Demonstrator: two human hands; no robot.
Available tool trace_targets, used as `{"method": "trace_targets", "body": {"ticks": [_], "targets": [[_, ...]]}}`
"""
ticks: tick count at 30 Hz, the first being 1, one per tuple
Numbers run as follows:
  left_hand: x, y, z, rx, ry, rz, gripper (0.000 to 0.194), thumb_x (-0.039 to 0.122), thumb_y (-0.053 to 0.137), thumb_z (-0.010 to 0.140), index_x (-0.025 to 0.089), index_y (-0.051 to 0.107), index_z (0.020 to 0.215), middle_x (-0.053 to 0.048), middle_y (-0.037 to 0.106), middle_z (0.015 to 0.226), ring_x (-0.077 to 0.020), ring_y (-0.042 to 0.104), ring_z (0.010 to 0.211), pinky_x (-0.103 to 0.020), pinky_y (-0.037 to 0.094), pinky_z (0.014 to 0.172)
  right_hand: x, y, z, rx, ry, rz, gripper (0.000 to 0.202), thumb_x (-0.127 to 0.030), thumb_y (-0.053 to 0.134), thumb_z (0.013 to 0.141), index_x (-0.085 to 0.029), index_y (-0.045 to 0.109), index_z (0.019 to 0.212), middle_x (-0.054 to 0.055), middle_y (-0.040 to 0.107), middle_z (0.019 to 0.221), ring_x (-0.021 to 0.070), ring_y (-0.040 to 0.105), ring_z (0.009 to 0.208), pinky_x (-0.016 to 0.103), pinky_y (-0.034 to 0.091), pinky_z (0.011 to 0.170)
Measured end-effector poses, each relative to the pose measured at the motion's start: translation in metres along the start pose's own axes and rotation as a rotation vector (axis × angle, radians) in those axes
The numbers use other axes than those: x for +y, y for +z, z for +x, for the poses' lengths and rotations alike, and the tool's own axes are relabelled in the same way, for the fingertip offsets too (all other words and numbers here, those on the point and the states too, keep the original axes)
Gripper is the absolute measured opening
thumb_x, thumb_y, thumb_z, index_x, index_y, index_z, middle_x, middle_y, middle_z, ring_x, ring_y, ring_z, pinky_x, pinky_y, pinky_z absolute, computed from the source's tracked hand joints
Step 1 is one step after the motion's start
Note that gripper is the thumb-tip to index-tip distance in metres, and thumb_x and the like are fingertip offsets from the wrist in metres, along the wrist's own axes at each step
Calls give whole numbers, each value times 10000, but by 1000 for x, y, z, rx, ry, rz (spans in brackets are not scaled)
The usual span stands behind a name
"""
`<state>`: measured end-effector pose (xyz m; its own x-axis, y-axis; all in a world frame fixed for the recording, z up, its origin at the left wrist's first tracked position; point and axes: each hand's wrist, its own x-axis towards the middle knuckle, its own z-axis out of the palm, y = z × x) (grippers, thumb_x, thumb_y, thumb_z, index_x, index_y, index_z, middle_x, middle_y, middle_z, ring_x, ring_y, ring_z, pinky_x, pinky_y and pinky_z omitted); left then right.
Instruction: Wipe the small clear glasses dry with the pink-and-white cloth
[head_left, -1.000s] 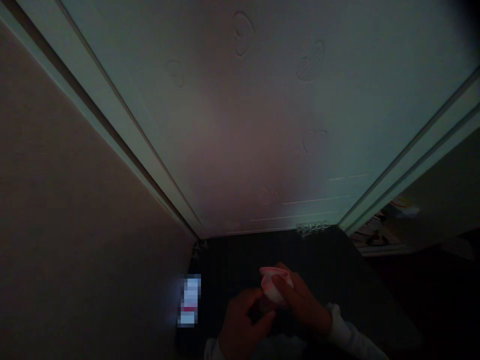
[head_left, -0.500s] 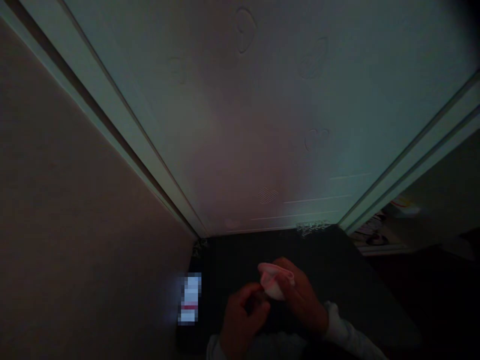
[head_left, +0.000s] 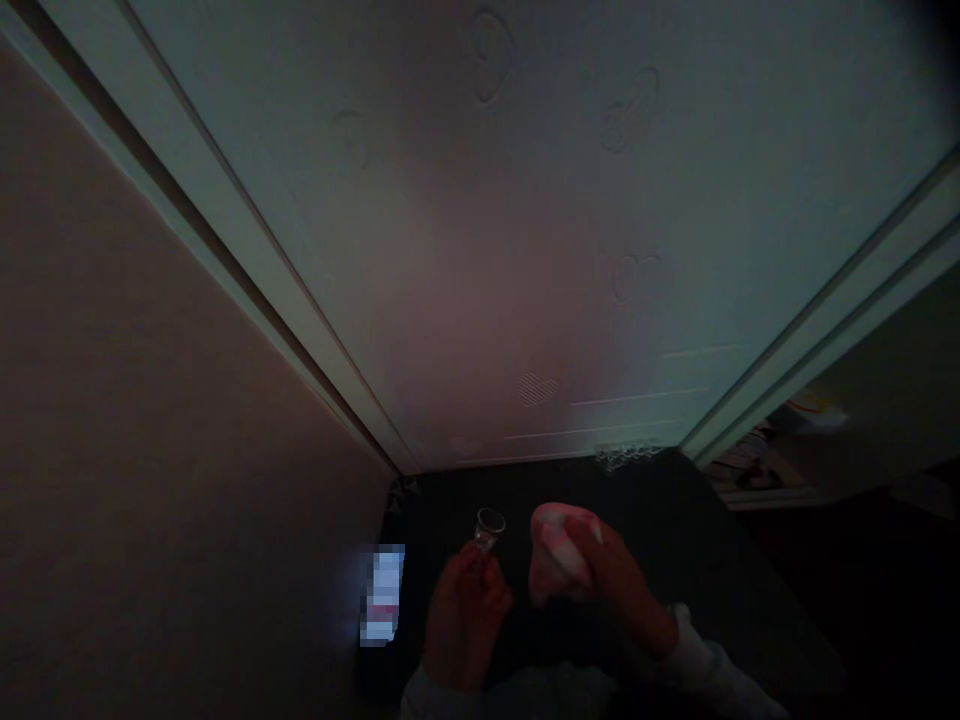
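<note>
My left hand [head_left: 466, 610] is closed around the lower part of a small clear glass [head_left: 490, 522], whose round rim points up and away from me. To its right, my right hand [head_left: 615, 565] grips a pink and white cloth [head_left: 551, 560], with the thumb lying over its top. The cloth is bunched and hangs down a little toward the dark tabletop [head_left: 517, 490]. Glass and cloth are apart. Dim light hides the fingers beneath the cloth and the glass's lower end.
A lit, blurred-out screen [head_left: 384, 595] is at the table's left edge. Clustered shiny clear pieces [head_left: 628, 456] lie at the back right, others [head_left: 403, 490] at the back left. A pale panel [head_left: 480, 250] with heart outlines rises behind. Shelf items [head_left: 814, 410] are at right.
My hands have moved apart, left hand leftward. The small glass now shows upright in my left hand. The cloth, earlier folded near both hands, now spreads lower under my right hand.
</note>
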<state>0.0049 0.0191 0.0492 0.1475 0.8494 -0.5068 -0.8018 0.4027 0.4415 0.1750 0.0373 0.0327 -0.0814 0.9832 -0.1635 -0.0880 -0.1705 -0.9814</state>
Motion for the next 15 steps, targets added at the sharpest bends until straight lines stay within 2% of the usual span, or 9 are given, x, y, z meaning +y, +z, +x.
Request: {"method": "trace_targets", "body": {"ticks": [3, 5, 7, 9, 12, 15], "targets": [[-1, -1, 2, 38, 21, 55, 167, 243, 666, 687, 147, 530, 679, 49, 500, 539, -43, 373, 417, -178, 300, 444, 6, 2, -1, -106, -39, -146, 267, -434, 547, 820, -177, 588, 761, 11, 588, 684, 160, 524, 616, 268, 408, 557], [-2, -2, 3, 47, 86, 189, 229, 309, 670, 684, 160, 497, 660, 63, 467, 528, -42, 343, 409, -184, 285, 441, 3, 3, -3, -197, -34, -175, 184, -356, 563, 813, -191, 530, 737, -17, 553, 661, 140, 506, 611, 248, 401, 562], [-2, -2, 3, 42, 164, 345, 294, 386, 660, 684, 177, 461, 627, 80, 419, 502, -42, 299, 399, -190, 253, 431, -9, 2, -6, -306, 1, -141, 126, -300, 576, 794, -204, 497, 776, -39, 531, 667, 120, 486, 602, 223, 396, 551], [-1, -1, 4, 30, 220, 459, 325, 415, 648, 684, 184, 440, 589, 88, 381, 481, -49, 276, 405, -197, 226, 428, -31, 0, -10, -466, 7, -106, 167, -277, 635, 734, -207, 506, 814, -57, 496, 675, 100, 451, 587, 191, 371, 513], [1, 3, 3, 12, 271, 547, 319, 378, 643, 677, 183, 437, 532, 81, 364, 471, -64, 282, 436, -210, 218, 439, -68, -6, -13, -764, 25, -73, 264, -336, 692, 672, -190, 556, 845, -51, 502, 694, 95, 421, 587, 177, 347, 486], [4, 12, 1, -17, 316, 633, 299, 355, 632, 661, 184, 450, 498, 75, 354, 467, -80, 281, 456, -227, 221, 454, -92, -6, -10, -1088, 44, 43, 399, -524, 683, 634, -151, 608, 755, -17, 540, 677, 100, 451, 558, 194, 359, 473]]}}
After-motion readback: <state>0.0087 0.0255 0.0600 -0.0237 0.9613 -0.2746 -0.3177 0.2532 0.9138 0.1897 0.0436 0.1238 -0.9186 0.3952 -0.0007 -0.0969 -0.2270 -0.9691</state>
